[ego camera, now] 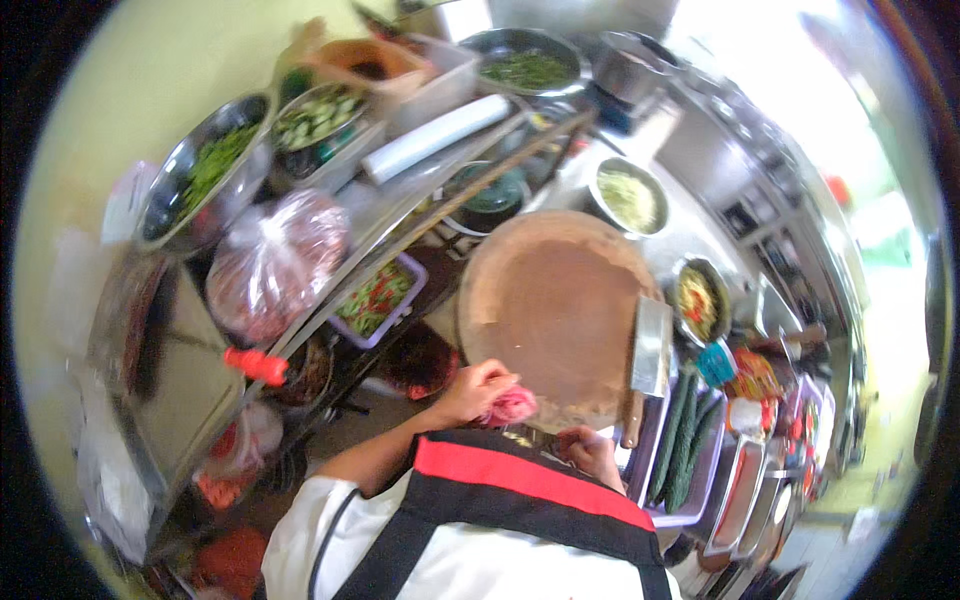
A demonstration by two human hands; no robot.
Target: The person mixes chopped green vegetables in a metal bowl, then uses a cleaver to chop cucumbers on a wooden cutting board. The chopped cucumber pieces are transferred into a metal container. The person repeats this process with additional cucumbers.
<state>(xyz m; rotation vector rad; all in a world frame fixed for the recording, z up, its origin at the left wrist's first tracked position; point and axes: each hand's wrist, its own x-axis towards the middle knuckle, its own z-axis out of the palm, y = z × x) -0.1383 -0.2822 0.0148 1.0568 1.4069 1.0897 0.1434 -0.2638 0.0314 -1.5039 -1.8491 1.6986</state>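
My left hand (481,388) grips a crumpled pink bundle (511,406), which looks like cloth, though blur hides its weave. It is at the near left edge of a round wooden chopping block (555,315). By the block's near right edge, my right hand (589,450) has its fingers curled. The apron covers part of it, and whether anything is in it cannot be seen. A cleaver (651,349) lies along the block's right rim, its wooden handle pointing towards me, just above my right hand.
Right of the cleaver, a lilac basket (701,517) holds several cucumbers (682,442). Behind the block stands a bowl of pale shreds (628,195). At left, a shelf edge (420,217) carries a bagged pink mass (277,262), a white roll (439,139) and a bowl of greens (217,172).
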